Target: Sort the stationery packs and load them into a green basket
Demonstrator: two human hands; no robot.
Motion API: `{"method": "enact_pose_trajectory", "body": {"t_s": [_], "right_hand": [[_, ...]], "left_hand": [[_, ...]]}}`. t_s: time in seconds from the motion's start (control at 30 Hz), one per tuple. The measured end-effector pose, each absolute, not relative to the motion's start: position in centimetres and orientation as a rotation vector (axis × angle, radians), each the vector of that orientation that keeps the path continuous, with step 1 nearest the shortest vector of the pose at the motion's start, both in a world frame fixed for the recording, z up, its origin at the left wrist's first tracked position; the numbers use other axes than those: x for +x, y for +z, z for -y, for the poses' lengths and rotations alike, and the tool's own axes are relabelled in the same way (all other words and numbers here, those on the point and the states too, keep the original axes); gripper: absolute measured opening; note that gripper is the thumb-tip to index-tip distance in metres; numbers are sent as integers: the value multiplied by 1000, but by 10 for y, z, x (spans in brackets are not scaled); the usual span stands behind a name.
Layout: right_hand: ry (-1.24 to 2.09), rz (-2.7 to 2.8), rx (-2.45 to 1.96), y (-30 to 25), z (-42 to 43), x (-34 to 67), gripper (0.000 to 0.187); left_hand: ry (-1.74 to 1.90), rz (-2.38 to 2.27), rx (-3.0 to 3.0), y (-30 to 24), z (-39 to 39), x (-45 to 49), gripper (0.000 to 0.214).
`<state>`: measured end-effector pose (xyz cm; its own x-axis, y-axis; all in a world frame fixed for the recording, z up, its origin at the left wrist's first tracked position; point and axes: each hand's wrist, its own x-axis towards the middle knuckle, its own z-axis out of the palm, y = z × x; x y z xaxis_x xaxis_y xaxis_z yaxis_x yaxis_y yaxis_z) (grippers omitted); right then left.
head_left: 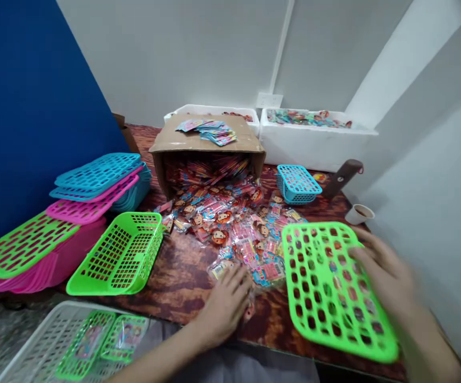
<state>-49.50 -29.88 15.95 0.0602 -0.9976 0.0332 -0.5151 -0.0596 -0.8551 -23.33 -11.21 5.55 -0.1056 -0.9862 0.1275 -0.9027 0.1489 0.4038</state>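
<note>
My right hand [390, 276], blurred, grips a bright green lattice lid [318, 276] by its right edge, thumb over the top. The lid slants above the front right of the table; coloured shapes show through its holes. Flat on the table's front part lies my left hand [228, 303], fingers stretched over the near edge of a heap of small clear packets [246, 234]. A bit of shiny wrapping shows beside its fingertips, and what is under the palm is hidden. To the left of the heap stands a green basket [122, 255] without a lid.
A cardboard box [210, 133] on its side spills packets. White foam boxes [314, 141] stand behind. Stacked pink baskets [55, 260] and blue lids [98, 173] are left. A lidded blue basket [297, 183], brown case [342, 178] and paper cup [359, 214] sit right; a white crate [50, 330] is lower left.
</note>
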Motion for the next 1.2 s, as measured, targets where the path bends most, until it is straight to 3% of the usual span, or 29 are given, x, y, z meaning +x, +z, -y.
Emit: {"method": "enact_pose_trajectory", "body": {"t_s": [0.13, 0.3, 0.4, 0.6, 0.63, 0.73, 0.8, 0.9, 0.97, 1.1, 1.2], "right_hand": [[-572, -1794, -2122, 166, 376, -407, 46], [-285, -1884, -2302, 157, 413, -363, 37], [-304, -1866, -2474, 155, 383, -356, 39], [-157, -1441, -2502, 110, 273, -308, 21], [-173, -1443, -2482, 98, 258, -301, 28], [-333, -1379, -2339, 69, 235, -292, 54], [-433, -1278, -2191, 59, 236, -298, 57], [-529, -1148, -1952, 64, 252, -316, 40], [-620, -1099, -1805, 79, 263, -331, 29], [-903, -971, -1134, 110, 263, -365, 39], [-857, -959, -756, 115, 241, -381, 38]], "left_hand": [[-300, 2128, 2010, 45, 91, -202, 47], [-318, 2000, 2240, 60, 77, -196, 47], [-357, 1954, 2318, 70, 73, -188, 53], [-527, 2021, 2152, 78, 85, -177, 44], [-553, 2009, 2157, 79, 86, -176, 44], [-691, 1768, 2166, 76, 89, -166, 31], [-918, 1312, 1997, 71, 92, -157, 20], [-1130, 650, 1597, 61, 99, -147, 30], [-1166, 458, 1459, 57, 106, -146, 39], [-1208, 278, 1316, 58, 119, -158, 49], [-1211, 223, 1259, 58, 123, -174, 49]]}}
